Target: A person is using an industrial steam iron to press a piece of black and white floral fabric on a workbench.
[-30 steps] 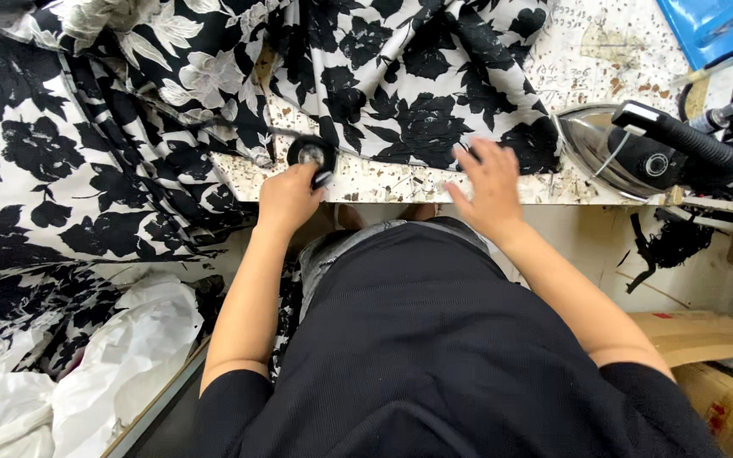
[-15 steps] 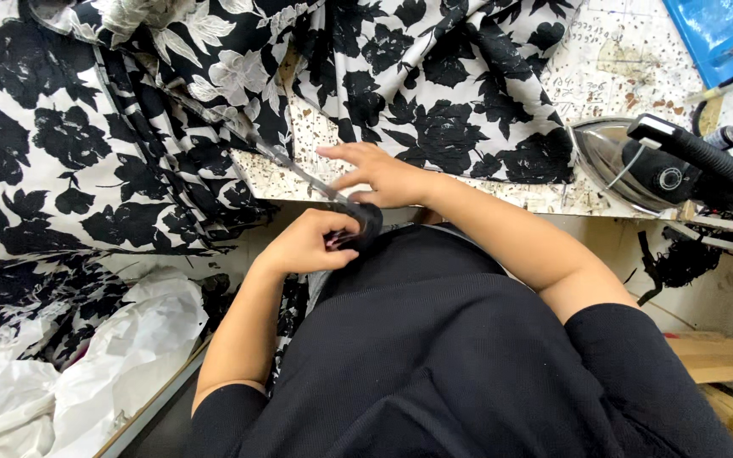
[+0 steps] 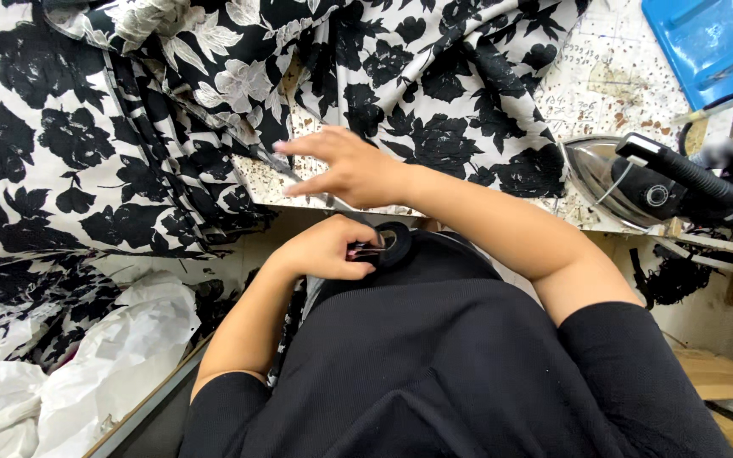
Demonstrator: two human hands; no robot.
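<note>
Left hand (image 3: 324,250) is curled closed around a small black roll of tape (image 3: 394,242), pinching it between thumb and fingers and holding it close against the front of the person's black top (image 3: 468,365), just below the table edge. A dark strip runs up from the roll toward the right hand, lying across the edge of the table; whether it is tape or part of the cloth cannot be told. Right hand (image 3: 345,170) reaches across above the left one, fingers spread and extended, open and holding nothing firmly; its fingertips (image 3: 290,146) rest on or just over the fold of the black-and-white floral fabric (image 3: 129,144). That fabric covers most of the speckled work table (image 3: 604,85) and hangs over its near edge on the left. To the right of the right forearm, well apart from both hands, a steam iron (image 3: 638,182) with a black handle lies on the table. Beyond it, at the far right corner, sits a blue tray (image 3: 706,42). Down at the lower left, below the hanging cloth, lies a heap of crumpled white plastic (image 3: 86,365).
</note>
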